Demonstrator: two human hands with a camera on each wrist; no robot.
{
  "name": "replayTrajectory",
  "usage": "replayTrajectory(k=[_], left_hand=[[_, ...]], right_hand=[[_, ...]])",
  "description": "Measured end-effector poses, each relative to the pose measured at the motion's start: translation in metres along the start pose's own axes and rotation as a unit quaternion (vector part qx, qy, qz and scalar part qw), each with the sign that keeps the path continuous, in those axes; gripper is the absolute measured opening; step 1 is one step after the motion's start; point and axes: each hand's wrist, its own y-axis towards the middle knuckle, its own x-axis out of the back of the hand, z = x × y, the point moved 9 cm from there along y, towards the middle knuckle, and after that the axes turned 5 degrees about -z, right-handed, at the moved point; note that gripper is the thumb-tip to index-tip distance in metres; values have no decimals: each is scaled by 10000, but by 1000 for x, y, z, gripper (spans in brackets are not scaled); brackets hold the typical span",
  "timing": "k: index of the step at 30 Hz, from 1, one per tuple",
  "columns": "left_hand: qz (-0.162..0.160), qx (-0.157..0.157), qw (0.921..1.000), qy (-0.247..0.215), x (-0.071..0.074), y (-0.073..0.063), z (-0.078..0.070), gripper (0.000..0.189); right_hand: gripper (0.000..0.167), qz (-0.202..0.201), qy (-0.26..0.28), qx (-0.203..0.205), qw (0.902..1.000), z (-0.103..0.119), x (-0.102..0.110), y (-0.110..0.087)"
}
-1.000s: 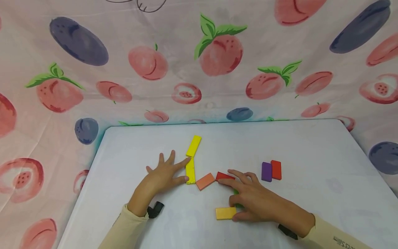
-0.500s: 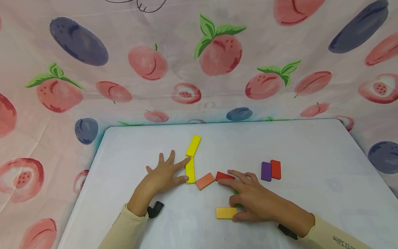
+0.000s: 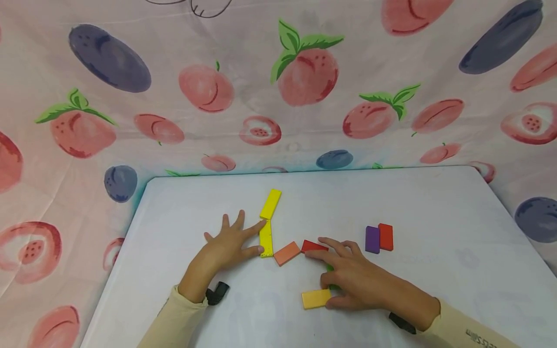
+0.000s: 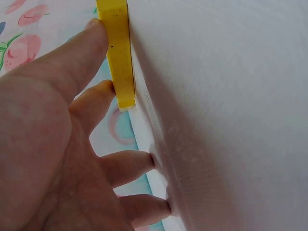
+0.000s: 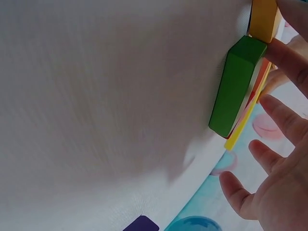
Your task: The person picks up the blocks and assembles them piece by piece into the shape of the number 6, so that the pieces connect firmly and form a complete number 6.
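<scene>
Fruit-printed cloth (image 3: pixel 261 87) backs the white tabletop (image 3: pixel 196 198). The left hand (image 3: pixel 224 249), fingers spread, touches a yellow block (image 3: pixel 266 238) with thumb and forefinger. The right hand (image 3: pixel 354 275), loosely spread, touches an amber block (image 3: pixel 315 299), hiding most of a green block (image 5: pixel 233 89) from above. A salmon block (image 3: pixel 287 253) lies between the hands.

Runs in small dark lettering (image 3: pixel 480 339) along the right sleeve (image 3: pixel 454 324), slanted and too unclear to read for certain; shows nothing legible elsewhere.
</scene>
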Motion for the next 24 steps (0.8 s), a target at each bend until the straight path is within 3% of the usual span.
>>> replayTrajectory(k=[11,24], left_hand=[[-23,-37,10000,78,0,0,1,70],[-8,-19,10000,60,0,-1,0,70]], right_hand=[[22,97,34,-50,9999,-2,1,1],[34,-232,-429,-183,9986,-16,20,-5]])
